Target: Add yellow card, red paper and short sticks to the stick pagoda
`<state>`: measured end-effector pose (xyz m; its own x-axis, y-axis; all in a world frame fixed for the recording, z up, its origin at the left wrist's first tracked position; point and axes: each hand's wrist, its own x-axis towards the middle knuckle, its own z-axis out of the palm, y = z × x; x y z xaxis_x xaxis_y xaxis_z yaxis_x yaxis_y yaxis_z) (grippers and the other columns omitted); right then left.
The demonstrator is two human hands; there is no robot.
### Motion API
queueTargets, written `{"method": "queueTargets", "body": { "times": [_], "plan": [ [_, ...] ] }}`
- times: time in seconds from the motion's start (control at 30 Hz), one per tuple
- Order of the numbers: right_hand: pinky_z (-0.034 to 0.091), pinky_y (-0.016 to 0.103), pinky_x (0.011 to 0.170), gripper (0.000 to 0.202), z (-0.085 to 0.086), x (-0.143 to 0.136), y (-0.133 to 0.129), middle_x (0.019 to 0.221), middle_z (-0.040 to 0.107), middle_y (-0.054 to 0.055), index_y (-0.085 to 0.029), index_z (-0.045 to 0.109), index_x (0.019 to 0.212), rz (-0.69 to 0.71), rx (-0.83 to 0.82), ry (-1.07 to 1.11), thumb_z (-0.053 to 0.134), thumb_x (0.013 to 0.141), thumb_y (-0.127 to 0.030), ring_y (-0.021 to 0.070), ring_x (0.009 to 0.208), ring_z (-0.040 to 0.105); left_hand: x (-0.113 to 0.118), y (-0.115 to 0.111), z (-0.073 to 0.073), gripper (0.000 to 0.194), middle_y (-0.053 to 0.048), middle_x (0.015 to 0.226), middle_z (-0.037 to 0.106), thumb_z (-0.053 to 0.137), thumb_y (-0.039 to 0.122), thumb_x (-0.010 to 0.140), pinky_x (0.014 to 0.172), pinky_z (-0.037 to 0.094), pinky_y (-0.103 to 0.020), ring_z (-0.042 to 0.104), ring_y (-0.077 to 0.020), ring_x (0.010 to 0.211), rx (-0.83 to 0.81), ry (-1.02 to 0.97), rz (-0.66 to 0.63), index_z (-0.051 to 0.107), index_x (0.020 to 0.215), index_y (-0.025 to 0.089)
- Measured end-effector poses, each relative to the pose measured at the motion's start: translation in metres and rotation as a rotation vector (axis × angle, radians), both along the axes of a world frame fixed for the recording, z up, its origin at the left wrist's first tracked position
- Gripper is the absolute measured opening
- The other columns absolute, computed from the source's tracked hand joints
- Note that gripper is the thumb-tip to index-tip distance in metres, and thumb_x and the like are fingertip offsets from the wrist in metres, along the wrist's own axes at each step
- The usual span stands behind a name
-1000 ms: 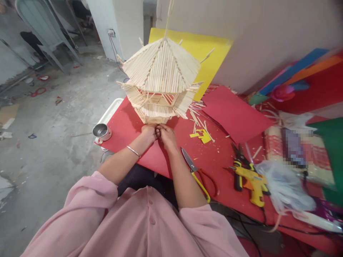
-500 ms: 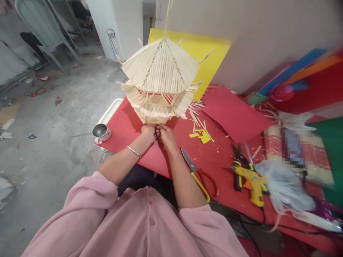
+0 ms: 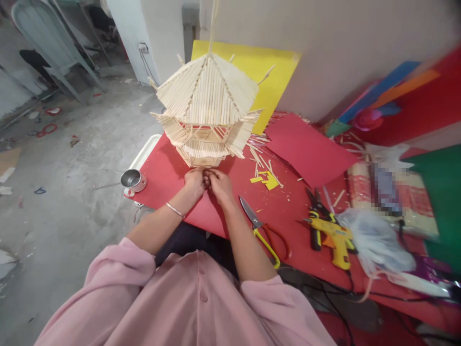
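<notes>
A pagoda model [image 3: 212, 96] built of pale wooden sticks stands upright on the red table [image 3: 158, 168], with a sloped roof and a lower flared tier. Right at its near base, my left hand [image 3: 196, 182] and my right hand [image 3: 219, 185] meet, their fingers closed and pressed together. Whatever lies between the fingertips, if anything, is too small or hidden to make out. Scissors [image 3: 255, 218] with red and yellow handles lie beside my right forearm. Loose sticks [image 3: 257, 156] and yellow paper scraps [image 3: 268, 179] are scattered right of the model.
Farther right lie a yellow glue gun [image 3: 334, 235], pliers [image 3: 315, 216], a plastic bag [image 3: 376, 245] and red card [image 3: 309, 149]. A metal cup [image 3: 132, 180] sits at the table's left edge. Behind the model leans a yellow sheet [image 3: 277, 72]. A chair [image 3: 43, 33] stands on the floor.
The whole view has shifted slightly, so the model, hands and table items appear a little further left. Both hands stay together at the model's base.
</notes>
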<state>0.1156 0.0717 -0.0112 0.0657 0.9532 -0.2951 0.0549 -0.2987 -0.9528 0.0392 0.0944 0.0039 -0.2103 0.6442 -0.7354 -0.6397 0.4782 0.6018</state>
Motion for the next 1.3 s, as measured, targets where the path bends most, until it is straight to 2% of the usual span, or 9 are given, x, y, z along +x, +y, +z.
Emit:
{"method": "queueTargets", "body": {
  "times": [0.13,0.23,0.43,0.57,0.7,0.87,1.0,1.13,1.3],
  "plan": [
    [0.050,0.035,0.093,0.026,0.030,0.022,-0.043,0.110,0.076,0.011,-0.020,0.076,0.107,0.079,0.191,-0.418,0.056,0.090,-0.025,0.0229,0.102,0.068,-0.003,-0.025,0.003,0.011,0.004,0.051,0.055,0.064,0.011,0.073,0.039,0.031,-0.017,0.044,-0.0040,0.037,0.142,-0.041,-0.058,0.055,0.067,0.015],
    [0.051,0.037,0.090,0.037,0.049,0.056,-0.083,0.119,0.075,0.014,-0.020,0.071,0.124,0.181,0.262,-0.882,0.049,0.097,-0.032,0.0266,0.103,0.071,0.001,-0.041,0.007,0.006,0.003,0.056,0.059,0.063,0.012,0.066,0.040,0.032,-0.017,0.049,-0.0049,0.042,0.220,-0.070,-0.159,0.058,0.068,0.014],
    [0.052,0.034,0.076,0.034,0.043,0.130,-0.157,0.104,0.075,0.012,-0.016,0.069,0.123,0.213,0.169,-1.373,0.053,0.094,-0.025,0.0262,0.094,0.071,0.017,-0.055,0.013,0.009,-0.002,0.063,0.067,0.069,0.015,0.067,0.043,0.042,-0.018,0.065,-0.0117,0.053,0.279,-0.074,-0.411,0.061,0.072,0.014],
    [0.051,0.032,0.076,0.032,0.031,0.143,-0.181,0.104,0.076,0.010,-0.016,0.069,0.120,0.161,0.303,-1.429,0.054,0.096,-0.029,0.0241,0.092,0.071,0.024,-0.064,0.007,0.019,-0.007,0.078,0.074,0.078,0.018,0.068,0.042,0.047,-0.020,0.068,-0.0139,0.056,0.264,-0.079,-0.583,0.064,0.081,0.014],
    [0.050,0.027,0.077,0.028,0.041,0.124,-0.170,0.094,0.078,0.006,-0.017,0.073,0.110,0.020,0.563,-1.297,0.054,0.099,-0.035,0.0189,0.085,0.072,0.024,-0.077,-0.004,0.019,-0.008,0.088,0.075,0.074,0.028,0.079,0.040,0.043,-0.021,0.065,-0.0124,0.053,0.326,0.021,-0.675,0.066,0.090,0.015],
    [0.047,0.024,0.069,0.026,0.051,0.094,-0.139,0.089,0.079,0.003,-0.020,0.076,0.106,0.025,0.674,-1.186,0.057,0.098,-0.035,0.0136,0.071,0.069,0.015,-0.081,-0.018,0.012,-0.006,0.088,0.070,0.072,0.030,0.085,0.066,0.053,-0.027,0.068,-0.0179,0.078,0.584,0.701,-0.768,0.070,0.087,0.018],
    [0.047,0.027,0.069,0.031,0.038,0.082,-0.130,0.093,0.080,0.006,-0.019,0.077,0.106,0.066,0.657,-1.204,0.054,0.099,-0.038,0.0167,0.075,0.071,-0.007,-0.090,-0.019,0.033,-0.012,0.116,0.067,0.086,0.031,0.073,0.094,0.050,-0.038,0.062,-0.0288,0.110,0.792,1.120,-0.709,0.075,0.104,0.024],
    [0.046,0.028,0.067,0.035,0.021,0.075,-0.130,0.091,0.080,0.008,-0.019,0.078,0.104,0.113,0.653,-1.203,0.050,0.100,-0.039,0.0175,0.074,0.070,-0.055,-0.125,-0.015,0.012,-0.009,0.089,0.068,0.067,0.033,0.090,0.083,0.050,-0.032,0.061,-0.0206,0.083,0.738,1.032,-0.564,0.074,0.082,0.026],
    [0.044,0.028,0.065,0.033,0.007,0.067,-0.123,0.090,0.077,0.008,-0.018,0.076,0.104,0.141,0.603,-1.232,0.050,0.100,-0.039,0.0185,0.075,0.069,-0.146,-0.164,-0.023,0.020,0.000,0.076,0.057,0.082,0.028,0.075,0.064,0.042,-0.024,0.050,-0.0116,0.064,0.435,1.216,0.081,0.063,0.070,0.022]
  ]
}}
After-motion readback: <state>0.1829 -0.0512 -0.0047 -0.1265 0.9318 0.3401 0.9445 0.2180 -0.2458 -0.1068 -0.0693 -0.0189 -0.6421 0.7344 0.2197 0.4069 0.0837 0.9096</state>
